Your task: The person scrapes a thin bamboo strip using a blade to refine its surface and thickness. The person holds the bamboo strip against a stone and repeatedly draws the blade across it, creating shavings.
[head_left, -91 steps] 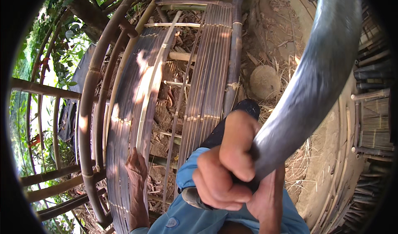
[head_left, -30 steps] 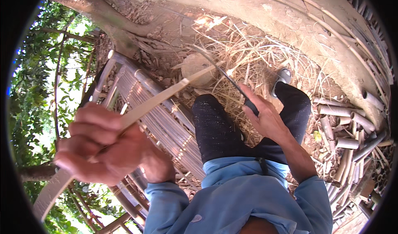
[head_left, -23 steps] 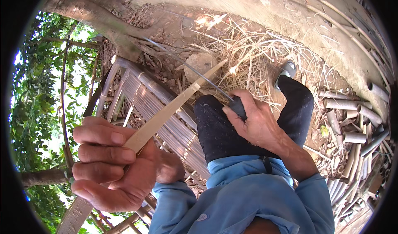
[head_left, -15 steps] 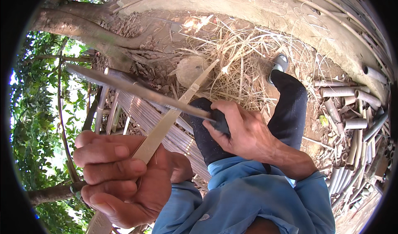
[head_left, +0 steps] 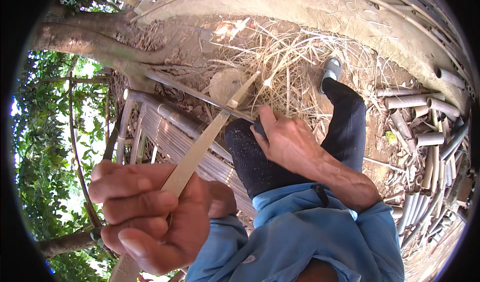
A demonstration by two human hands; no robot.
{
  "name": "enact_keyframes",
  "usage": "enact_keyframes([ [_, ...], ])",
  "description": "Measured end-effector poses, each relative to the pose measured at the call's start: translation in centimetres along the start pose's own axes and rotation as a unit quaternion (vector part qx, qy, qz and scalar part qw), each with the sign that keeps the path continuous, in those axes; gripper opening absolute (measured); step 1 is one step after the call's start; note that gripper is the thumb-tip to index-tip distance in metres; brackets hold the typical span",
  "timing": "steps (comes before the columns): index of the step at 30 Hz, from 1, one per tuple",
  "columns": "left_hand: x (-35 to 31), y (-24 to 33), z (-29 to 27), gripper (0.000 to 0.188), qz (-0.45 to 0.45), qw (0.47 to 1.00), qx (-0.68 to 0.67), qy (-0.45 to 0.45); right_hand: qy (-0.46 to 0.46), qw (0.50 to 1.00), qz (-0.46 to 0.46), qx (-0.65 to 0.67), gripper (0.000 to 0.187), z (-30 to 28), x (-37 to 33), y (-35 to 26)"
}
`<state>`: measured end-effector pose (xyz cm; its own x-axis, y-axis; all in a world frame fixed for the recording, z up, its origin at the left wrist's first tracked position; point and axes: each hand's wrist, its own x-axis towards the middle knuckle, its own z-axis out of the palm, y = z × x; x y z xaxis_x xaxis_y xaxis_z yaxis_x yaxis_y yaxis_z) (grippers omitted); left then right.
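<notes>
My left hand [head_left: 155, 212] is closed around a flat, pale bamboo strip [head_left: 192, 157]. The strip slants up and away to the right and narrows to a point; its lower end comes out below the hand. My right hand [head_left: 292, 139] grips the dark handle [head_left: 259, 128] of a long-bladed knife [head_left: 200, 96]. The blade reaches up and to the left and crosses the strip a little below its tip. Whether the edge cuts into the strip at that crossing I cannot tell.
Under my arms is a slatted bamboo bench [head_left: 170, 132]. Beyond it stands a round wooden block [head_left: 225, 86], with loose shavings [head_left: 285, 67] beside it. Cut bamboo tubes [head_left: 407, 101] pile up at the right. A tree trunk [head_left: 90, 44] and an earthen ledge [head_left: 300, 4] border the ground.
The knife and my right hand have shifted along the strip toward its tip. My left hand keeps its hold, almost in the same place.
</notes>
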<state>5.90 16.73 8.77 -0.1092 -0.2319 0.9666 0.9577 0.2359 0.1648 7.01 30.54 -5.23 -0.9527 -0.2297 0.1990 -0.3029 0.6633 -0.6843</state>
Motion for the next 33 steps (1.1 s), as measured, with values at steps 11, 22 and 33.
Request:
enact_keyframes([
  [11, 0.5, -0.1, -1.0, 0.033, 0.026, 0.999, -0.046, -0.011, 0.051, 0.998, -0.029, 0.015, 0.032, 1.3, -1.4, 0.4],
  [22, 0.0, -1.4, 1.0, 0.042, 0.073, 0.992, 0.028, -0.102, -0.095, 0.985, 0.141, 0.006, 0.029, 14.5, 4.4, 18.6],
  [33, -6.6, -15.4, -0.9, 0.058, -0.078, 0.994, 0.039, -0.065, -0.128, 0.985, 0.117, -0.008, 0.05, 26.0, 11.8, 33.8],
])
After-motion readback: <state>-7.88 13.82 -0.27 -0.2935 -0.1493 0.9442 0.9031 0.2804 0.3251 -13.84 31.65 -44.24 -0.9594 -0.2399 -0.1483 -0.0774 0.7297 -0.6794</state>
